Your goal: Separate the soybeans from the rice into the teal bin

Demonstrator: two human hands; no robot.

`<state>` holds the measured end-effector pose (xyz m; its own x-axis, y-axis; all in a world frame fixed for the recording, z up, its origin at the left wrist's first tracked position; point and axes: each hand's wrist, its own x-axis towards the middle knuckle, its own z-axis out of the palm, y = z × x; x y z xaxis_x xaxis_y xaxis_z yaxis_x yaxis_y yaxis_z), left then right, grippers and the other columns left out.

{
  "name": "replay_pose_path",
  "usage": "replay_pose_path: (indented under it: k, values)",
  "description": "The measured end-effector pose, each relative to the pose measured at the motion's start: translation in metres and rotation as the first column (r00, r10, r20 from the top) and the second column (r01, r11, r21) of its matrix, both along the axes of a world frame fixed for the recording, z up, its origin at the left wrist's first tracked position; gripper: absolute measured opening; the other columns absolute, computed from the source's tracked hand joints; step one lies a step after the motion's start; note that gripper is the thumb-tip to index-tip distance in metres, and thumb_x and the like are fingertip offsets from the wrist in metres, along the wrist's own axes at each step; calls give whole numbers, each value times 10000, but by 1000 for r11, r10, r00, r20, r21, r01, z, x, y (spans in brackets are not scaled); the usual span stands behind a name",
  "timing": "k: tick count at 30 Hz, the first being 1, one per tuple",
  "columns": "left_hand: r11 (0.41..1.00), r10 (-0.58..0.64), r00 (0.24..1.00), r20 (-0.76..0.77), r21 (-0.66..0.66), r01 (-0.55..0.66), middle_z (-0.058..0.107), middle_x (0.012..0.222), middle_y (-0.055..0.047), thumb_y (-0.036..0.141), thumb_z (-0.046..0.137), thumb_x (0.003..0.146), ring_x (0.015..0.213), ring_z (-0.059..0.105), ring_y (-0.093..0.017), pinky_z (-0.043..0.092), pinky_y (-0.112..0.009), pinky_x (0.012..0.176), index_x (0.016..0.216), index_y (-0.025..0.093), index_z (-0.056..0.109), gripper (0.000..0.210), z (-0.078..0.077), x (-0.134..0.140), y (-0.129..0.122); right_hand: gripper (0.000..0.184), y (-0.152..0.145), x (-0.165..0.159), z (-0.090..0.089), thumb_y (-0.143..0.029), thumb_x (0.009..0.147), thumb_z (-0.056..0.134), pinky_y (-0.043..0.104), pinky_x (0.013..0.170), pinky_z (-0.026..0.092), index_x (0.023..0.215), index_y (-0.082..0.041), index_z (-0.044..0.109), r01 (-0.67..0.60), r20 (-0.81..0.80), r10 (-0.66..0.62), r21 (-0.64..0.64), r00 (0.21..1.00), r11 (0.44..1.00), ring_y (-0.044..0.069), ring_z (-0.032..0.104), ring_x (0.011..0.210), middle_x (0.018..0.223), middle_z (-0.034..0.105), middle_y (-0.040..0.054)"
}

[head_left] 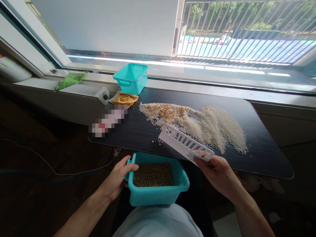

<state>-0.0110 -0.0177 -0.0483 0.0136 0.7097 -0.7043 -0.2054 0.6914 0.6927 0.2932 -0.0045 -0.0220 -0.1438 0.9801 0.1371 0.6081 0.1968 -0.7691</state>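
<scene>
My left hand point(120, 176) grips the handle end of a turquoise plastic bin point(158, 196), with the thumb over its rim. Inside the bin lies a layer of small round greenish-brown peas or beans point(153, 174). My right hand point(219, 172) holds one end of a white slotted plastic strip point(181, 148), its far end angled up-left over the front of the grain. On the dark tabletop point(266, 154) spreads a long heap of white rice point(219, 126). Orange-yellow peas point(165, 112) are mixed into the heap's left part. A few loose ones lie near the table's front edge.
Another turquoise bin point(130, 84) stands at the table's back left corner. Before it is an orange-yellow folded item point(124, 98) on white wrapping; a blurred patch lies nearer. A radiator point(81, 89) with a green cloth point(71, 80) runs along the window.
</scene>
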Motion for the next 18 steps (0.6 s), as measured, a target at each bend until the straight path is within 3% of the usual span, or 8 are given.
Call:
replay_pose_path:
  k: [8, 13, 15, 18]
  values:
    - [1000, 7, 1000, 12, -11, -7, 526, 594, 93, 278, 787, 563, 508, 540, -105, 491, -242, 594, 874, 224, 570, 384, 4, -1, 1, 246, -4, -9, 4, -282, 926, 517, 261, 698, 576, 864, -202, 742, -116, 16, 117, -60, 993, 991, 215, 717, 813, 819, 762, 25]
    - [1000, 26, 998, 49, -6, -26, 644, 731, 36, 267, 797, 559, 671, 640, -168, 513, -269, 646, 935, 210, 601, 428, 7, -5, 1, 257, 2, -26, 2, -294, 945, 506, 264, 699, 574, 909, -208, 746, -172, 14, 173, -46, 985, 984, 211, 713, 795, 798, 757, 23]
    - [999, 51, 998, 31, -4, -51, 657, 749, 27, 263, 809, 542, 684, 649, -178, 507, -265, 630, 959, 206, 609, 466, 7, -10, 1, 269, 10, -38, 2, -275, 959, 479, 261, 716, 569, 960, -209, 740, -191, 3, 191, -3, 982, 982, 200, 713, 816, 875, 764, 35]
    - [998, 55, 998, -19, 18, -55, 636, 704, 40, 277, 807, 558, 623, 632, -166, 500, -265, 610, 1026, 208, 615, 511, 7, -21, -1, 280, 17, -53, 7, -214, 965, 454, 249, 798, 552, 1016, -233, 728, -318, 8, 318, 14, 948, 948, 177, 712, 908, 1026, 760, 42]
